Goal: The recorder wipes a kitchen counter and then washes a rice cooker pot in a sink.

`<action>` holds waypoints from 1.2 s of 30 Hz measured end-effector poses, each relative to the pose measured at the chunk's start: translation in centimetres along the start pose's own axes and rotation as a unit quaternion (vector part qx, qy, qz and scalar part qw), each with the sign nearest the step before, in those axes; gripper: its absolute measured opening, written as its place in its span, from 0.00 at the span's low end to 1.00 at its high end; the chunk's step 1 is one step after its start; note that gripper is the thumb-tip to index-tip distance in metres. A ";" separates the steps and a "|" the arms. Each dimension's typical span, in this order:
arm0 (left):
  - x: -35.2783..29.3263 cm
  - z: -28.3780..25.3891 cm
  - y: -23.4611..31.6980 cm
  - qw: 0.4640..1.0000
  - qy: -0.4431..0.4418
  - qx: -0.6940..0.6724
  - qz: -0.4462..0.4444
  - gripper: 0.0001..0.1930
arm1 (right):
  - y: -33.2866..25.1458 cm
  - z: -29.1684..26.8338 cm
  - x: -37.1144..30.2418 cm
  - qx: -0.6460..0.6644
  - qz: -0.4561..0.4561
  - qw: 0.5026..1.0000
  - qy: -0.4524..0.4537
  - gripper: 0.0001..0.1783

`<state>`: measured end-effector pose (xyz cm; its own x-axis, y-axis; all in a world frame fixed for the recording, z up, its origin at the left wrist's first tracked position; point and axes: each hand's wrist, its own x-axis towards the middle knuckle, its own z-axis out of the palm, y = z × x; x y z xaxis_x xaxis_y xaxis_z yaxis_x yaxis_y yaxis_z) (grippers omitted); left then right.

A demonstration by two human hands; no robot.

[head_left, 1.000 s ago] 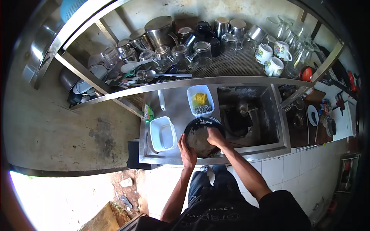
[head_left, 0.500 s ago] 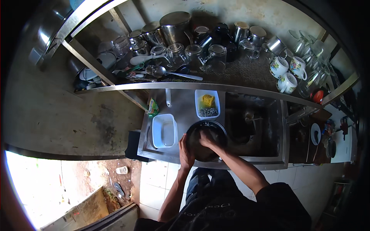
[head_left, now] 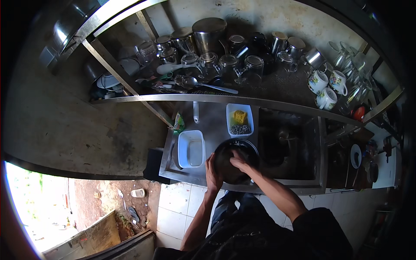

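A round dark pot (head_left: 225, 167) stands at the front of the steel counter, tilted slightly, with pale flecks on its far inner wall. My left hand (head_left: 212, 174) grips the pot's left side, its fingers along the rim. Down inside the bowl of the pot is my right hand (head_left: 238, 162), fingers bunched; whatever they hold, if anything, is hidden. Just beyond the pot, a white plastic tub (head_left: 234, 129) contains a yellow sponge (head_left: 239, 117) and a grey scouring pad (head_left: 240, 129) in some liquid. Another white tub (head_left: 191, 149) sits to the left of the pot.
A dark sink basin (head_left: 288, 160) lies to the right. Overhead, a steel shelf (head_left: 182, 98) carries glass mugs (head_left: 229, 65), metal pots, spoons and floral cups (head_left: 326, 99). A white handle (head_left: 196, 112) and a green packet (head_left: 178, 122) are at the counter's back left.
The whole view has shifted slightly, so everything appears a little further right and lower. My right hand has moved slightly within the pot; my left hand keeps its hold.
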<state>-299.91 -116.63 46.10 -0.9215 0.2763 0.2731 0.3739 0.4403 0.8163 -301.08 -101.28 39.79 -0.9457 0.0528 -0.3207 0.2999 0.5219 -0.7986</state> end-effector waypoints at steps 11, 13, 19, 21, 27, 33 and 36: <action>0.5 -0.5 0.6 1.000 -0.024 -0.012 0.000 0.29 | 2.5 1.9 2.2 -0.039 0.018 0.998 0.042 0.31; 0.7 -0.7 0.4 1.000 -0.027 0.001 0.013 0.29 | 2.7 2.5 2.4 -0.085 -0.024 0.995 0.055 0.30; 0.1 -0.4 0.5 1.000 -0.015 0.021 0.013 0.29 | 2.5 2.6 2.8 -0.131 -0.026 0.991 0.018 0.29; -0.2 -0.3 0.5 1.000 -0.010 0.018 0.015 0.28 | 1.2 1.8 2.5 -0.132 -0.007 0.991 -0.021 0.29; -0.5 1.0 -0.8 0.999 0.009 -0.035 0.011 0.29 | 1.7 1.1 -1.4 -0.106 -0.130 0.985 -0.048 0.21; -1.2 1.6 -2.0 0.984 0.013 -0.128 -0.120 0.31 | -3.1 -3.6 -10.3 -0.149 -0.101 0.983 -0.023 0.10; -0.8 2.9 -1.8 0.988 -0.016 -0.084 -0.131 0.29 | -2.7 -6.9 -12.0 -0.036 -0.113 0.985 0.126 0.06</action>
<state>-299.54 -115.15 42.91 -0.9795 0.1995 0.0277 0.0981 0.3522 0.9308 -291.42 -97.42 49.34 -0.9911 0.1333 0.0044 0.0777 0.6037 -0.7934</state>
